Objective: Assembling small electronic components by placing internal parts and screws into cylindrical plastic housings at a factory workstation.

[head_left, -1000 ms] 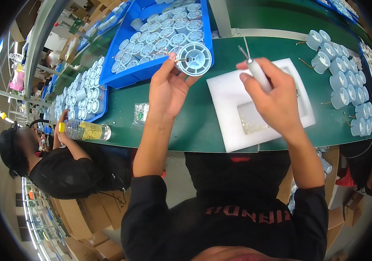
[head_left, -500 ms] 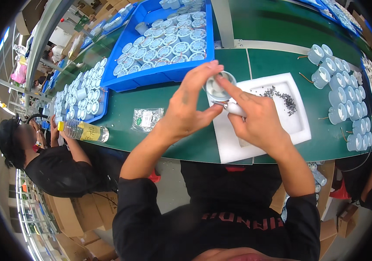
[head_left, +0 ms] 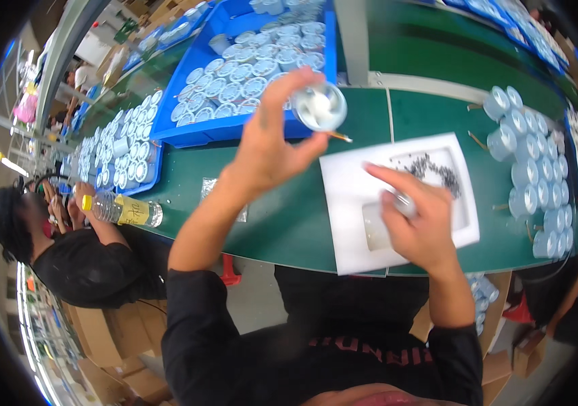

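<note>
Hands (head_left: 268, 145) grip round plastic cup (head_left: 320, 108), cylindrical tool (head_left: 404, 202).

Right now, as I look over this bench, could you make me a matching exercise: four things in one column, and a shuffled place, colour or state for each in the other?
1. Raised cup-shaped part
2. Bottle
3. Small dark pieces
4. Large bin

A. Blue, filled with many light-blue parts
B. Held in the left hand
C. Clear, yellow-capped
D. In a recess of the white foam tray

Pairs: 1-B, 2-C, 3-D, 4-A
</note>
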`<control>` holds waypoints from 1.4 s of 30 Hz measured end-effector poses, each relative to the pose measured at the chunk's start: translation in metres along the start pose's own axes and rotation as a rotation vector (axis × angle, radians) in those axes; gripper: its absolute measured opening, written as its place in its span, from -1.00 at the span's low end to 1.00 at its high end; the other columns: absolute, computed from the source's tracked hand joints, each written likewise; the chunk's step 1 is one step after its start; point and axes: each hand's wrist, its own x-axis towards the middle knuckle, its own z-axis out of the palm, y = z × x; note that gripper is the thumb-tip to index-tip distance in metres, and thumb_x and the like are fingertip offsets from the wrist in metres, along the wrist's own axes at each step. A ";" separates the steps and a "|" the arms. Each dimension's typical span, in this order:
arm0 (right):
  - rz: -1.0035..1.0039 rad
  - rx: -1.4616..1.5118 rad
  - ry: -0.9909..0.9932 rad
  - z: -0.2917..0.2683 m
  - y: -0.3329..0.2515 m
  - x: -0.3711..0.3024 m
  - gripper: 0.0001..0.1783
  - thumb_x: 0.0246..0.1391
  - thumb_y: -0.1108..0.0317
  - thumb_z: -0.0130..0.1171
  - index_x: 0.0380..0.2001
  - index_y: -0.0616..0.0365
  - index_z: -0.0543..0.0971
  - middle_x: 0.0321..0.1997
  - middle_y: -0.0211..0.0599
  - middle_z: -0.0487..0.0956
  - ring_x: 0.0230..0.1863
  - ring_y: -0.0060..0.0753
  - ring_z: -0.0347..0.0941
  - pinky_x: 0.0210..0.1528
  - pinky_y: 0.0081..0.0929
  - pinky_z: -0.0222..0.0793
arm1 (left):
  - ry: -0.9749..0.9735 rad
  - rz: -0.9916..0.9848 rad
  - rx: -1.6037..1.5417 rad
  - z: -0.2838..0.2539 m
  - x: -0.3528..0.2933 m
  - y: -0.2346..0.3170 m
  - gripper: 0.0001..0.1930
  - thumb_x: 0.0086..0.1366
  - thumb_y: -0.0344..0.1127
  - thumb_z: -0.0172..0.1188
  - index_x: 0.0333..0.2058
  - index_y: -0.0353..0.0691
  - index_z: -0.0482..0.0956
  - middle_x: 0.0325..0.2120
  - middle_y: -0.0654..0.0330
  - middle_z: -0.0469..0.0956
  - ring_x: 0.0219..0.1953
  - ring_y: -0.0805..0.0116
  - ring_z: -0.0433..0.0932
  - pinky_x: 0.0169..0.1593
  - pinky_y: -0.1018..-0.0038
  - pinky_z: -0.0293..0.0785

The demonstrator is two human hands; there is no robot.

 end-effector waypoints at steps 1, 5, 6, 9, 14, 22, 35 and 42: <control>-0.030 -0.045 0.106 -0.005 0.003 -0.009 -0.50 -0.29 0.64 0.08 -0.13 0.20 0.58 -0.33 -0.05 0.62 -0.47 -0.24 0.57 -0.40 -0.50 0.45 | 0.056 -0.151 -0.067 -0.006 0.008 -0.021 -0.28 -0.10 -0.49 0.39 0.07 -0.32 0.24 0.00 0.03 0.46 0.03 0.05 0.47 0.05 0.27 0.44; 0.135 -0.435 0.339 -0.048 0.028 -0.090 -0.73 -0.06 0.64 0.04 -0.25 0.31 0.60 -0.43 -0.13 0.62 -0.56 -0.43 0.49 -0.49 -0.60 0.35 | 0.212 -0.548 0.113 -0.063 0.031 -0.160 -0.25 -0.09 -0.22 0.47 0.03 -0.34 0.27 -0.14 0.08 0.57 -0.13 0.18 0.57 -0.08 0.42 0.50; 0.223 -0.403 0.487 -0.054 0.039 -0.113 -0.76 -0.01 0.62 0.02 -0.25 0.32 0.59 -0.51 -0.24 0.56 -0.60 -0.53 0.39 -0.54 -0.63 0.27 | 0.230 -0.679 0.223 -0.078 0.034 -0.196 -0.23 -0.12 -0.15 0.49 0.02 -0.35 0.31 -0.18 0.09 0.60 -0.19 0.17 0.60 -0.11 0.46 0.50; 0.444 -0.366 0.868 -0.060 0.068 -0.171 -0.80 0.11 0.58 -0.06 -0.23 0.34 0.53 -0.63 -0.50 0.35 -0.67 -0.74 0.13 -0.64 -0.72 -0.02 | 0.119 -0.904 0.341 -0.113 0.029 -0.293 -0.33 -0.16 0.05 0.46 -0.13 -0.28 0.54 -0.23 0.06 0.61 -0.27 0.21 0.62 -0.16 0.42 0.52; 0.453 -0.311 1.005 -0.054 0.080 -0.176 -0.81 0.12 0.55 -0.06 -0.24 0.34 0.51 -0.60 -0.46 0.36 -0.66 -0.72 0.12 -0.64 -0.71 -0.03 | -0.265 -1.065 0.696 -0.110 0.030 -0.342 -0.42 -0.14 0.09 0.43 -0.18 -0.17 0.62 -0.20 0.01 0.60 -0.14 0.12 0.58 -0.06 0.27 0.46; 0.511 -0.472 1.025 -0.048 0.078 -0.177 -0.83 0.13 0.53 -0.07 -0.26 0.29 0.51 -0.58 -0.47 0.35 -0.65 -0.71 0.11 -0.62 -0.69 -0.02 | -0.572 -1.105 0.582 -0.089 0.017 -0.376 -0.34 0.12 0.25 0.14 -0.18 -0.35 0.58 -0.11 -0.16 0.53 0.01 -0.08 0.47 0.05 0.20 0.38; 0.726 -0.280 0.721 -0.099 0.060 -0.110 -0.67 0.14 0.43 0.07 0.00 0.21 0.48 -0.52 -0.25 0.54 -0.61 -0.46 0.47 -0.53 -0.51 0.36 | -0.344 -0.539 0.568 -0.154 0.012 -0.397 -0.54 0.38 -0.04 -0.07 -0.02 -0.36 0.47 -0.10 -0.06 0.53 -0.04 0.07 0.51 0.02 0.32 0.37; 0.775 -1.099 0.532 -0.150 0.078 -0.113 -0.70 0.11 0.25 0.09 -0.17 0.22 0.49 -0.57 -0.04 0.56 -0.53 0.03 0.51 -0.46 -0.20 0.39 | -0.343 -0.035 0.248 -0.034 0.055 -0.060 -0.72 0.25 -0.45 0.07 -0.06 -0.34 0.48 -0.13 -0.04 0.53 -0.12 0.12 0.54 -0.03 0.38 0.43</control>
